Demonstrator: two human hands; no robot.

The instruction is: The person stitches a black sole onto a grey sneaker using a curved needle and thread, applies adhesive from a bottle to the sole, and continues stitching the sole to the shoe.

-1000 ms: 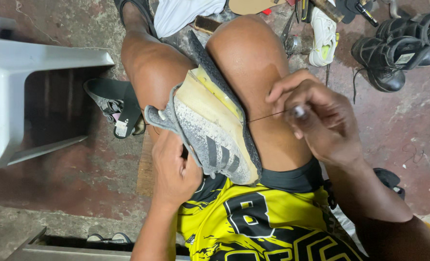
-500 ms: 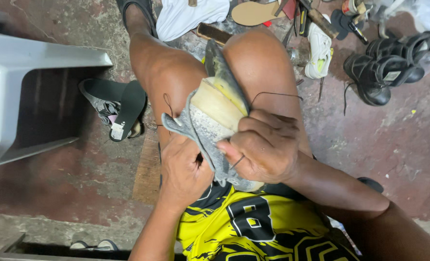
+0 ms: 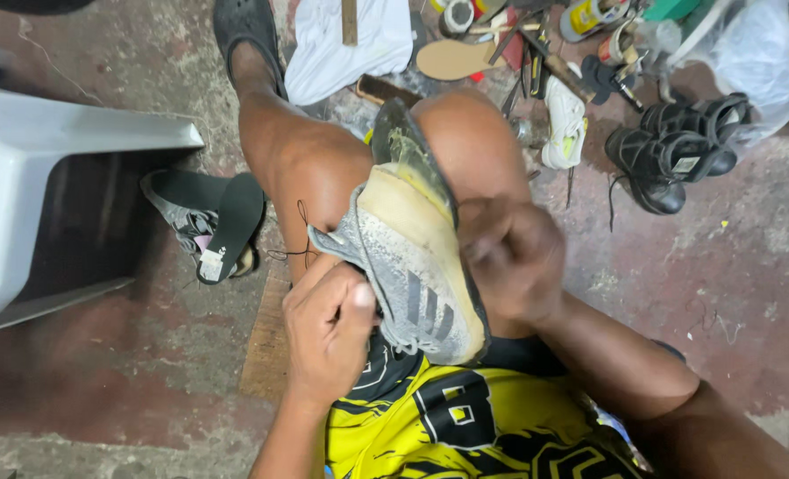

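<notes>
My left hand (image 3: pixel 328 333) clenched the grey shoe (image 3: pixel 412 266) between my knees while my blurred right hand (image 3: pixel 510 257), grip unclear, risked snagging the loose thread (image 3: pixel 299 232).

A worn grey sports shoe (image 3: pixel 412 275) with dark side stripes and a yellowed, dirty sole is seen held sole-up between the knees, its toe pointed away and its heel toward the yellow-and-black shirt. Its grey upper is gripped from the left side, while its right edge is covered. A dark thread (image 3: pixel 299 232) is seen looping from the shoe's left side.
</notes>
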